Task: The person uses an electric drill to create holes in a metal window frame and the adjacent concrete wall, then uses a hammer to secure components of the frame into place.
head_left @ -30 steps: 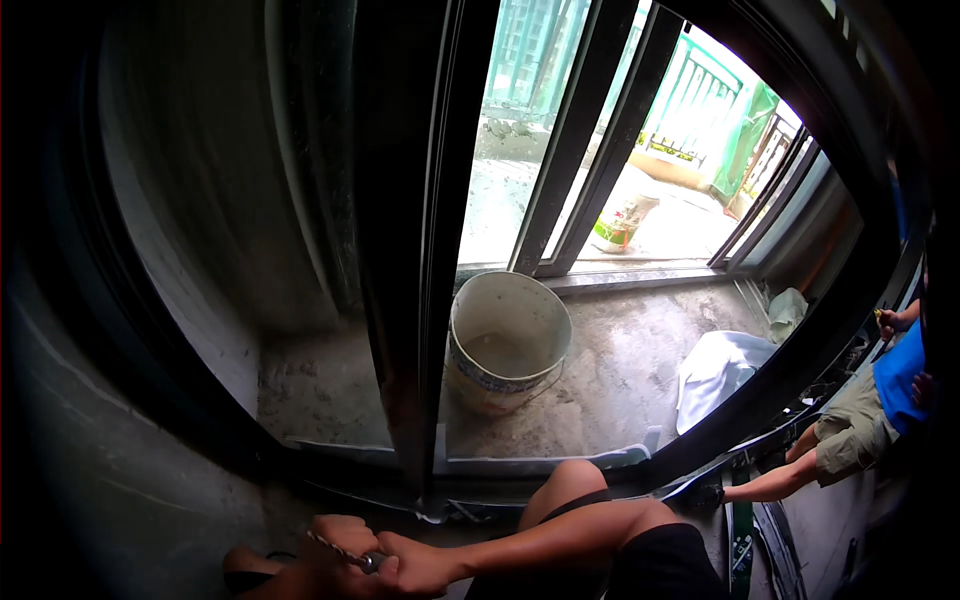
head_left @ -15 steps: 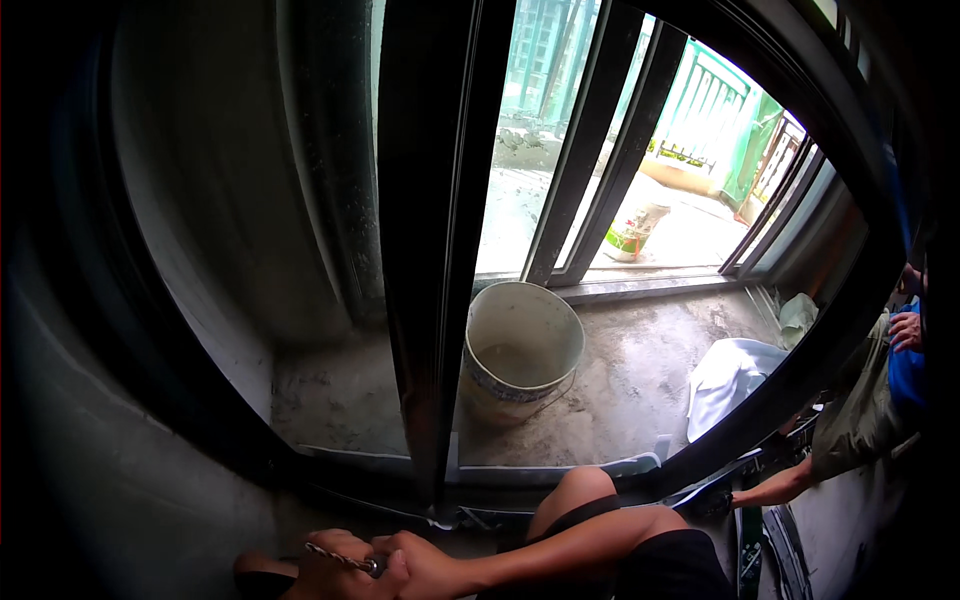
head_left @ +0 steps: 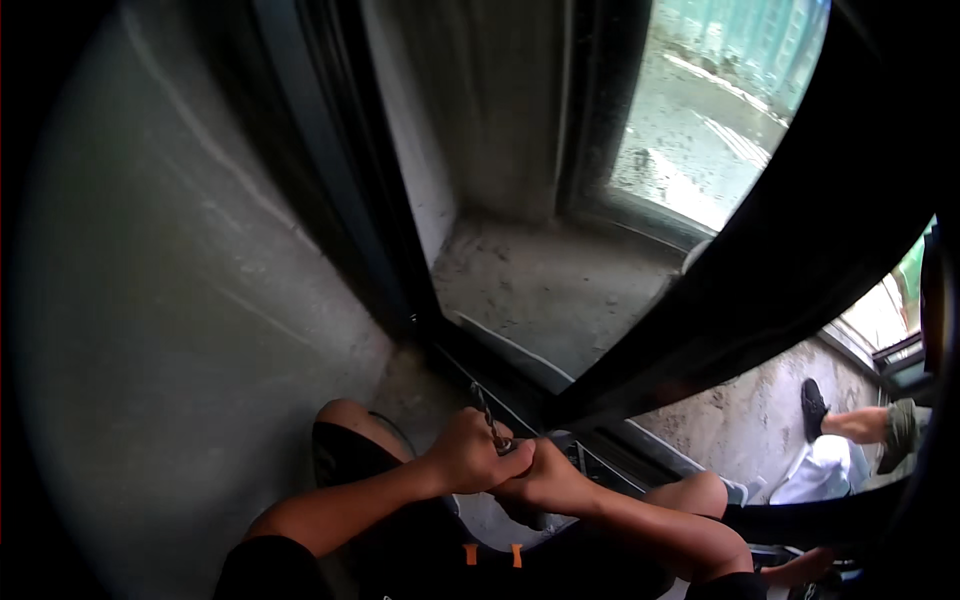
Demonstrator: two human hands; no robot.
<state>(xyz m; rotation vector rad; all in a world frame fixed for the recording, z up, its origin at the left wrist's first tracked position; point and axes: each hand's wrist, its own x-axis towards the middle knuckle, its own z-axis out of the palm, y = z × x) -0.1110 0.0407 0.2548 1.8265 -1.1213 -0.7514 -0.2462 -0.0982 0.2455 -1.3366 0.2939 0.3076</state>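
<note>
In front of my bent knees, my left hand [head_left: 466, 452] and my right hand [head_left: 548, 478] meet, with fingers wrapped round the front end of a drill. A spiral drill bit [head_left: 484, 408] sticks up between them, pointing up and slightly left. Its lower end sits in a dark round chuck [head_left: 503, 443], partly covered by my fingers. My left hand closes from the left, and my right hand grips from the right with its thumb near the chuck. Most of the drill body is hidden under my hands and in shadow.
Close ahead stand a dark door frame [head_left: 350, 160] and a thick dark upright [head_left: 720, 300]. A bare grey wall [head_left: 200, 300] rises at my left. At the right, another person's leg in a black shoe [head_left: 814, 408] stands by a white sheet [head_left: 822, 470] on the concrete floor.
My view has swung left and down, so the bucket is almost wholly hidden behind the upright. Both hands remain together round the drill. The other person's foot now shows on the floor beyond the frame.
</note>
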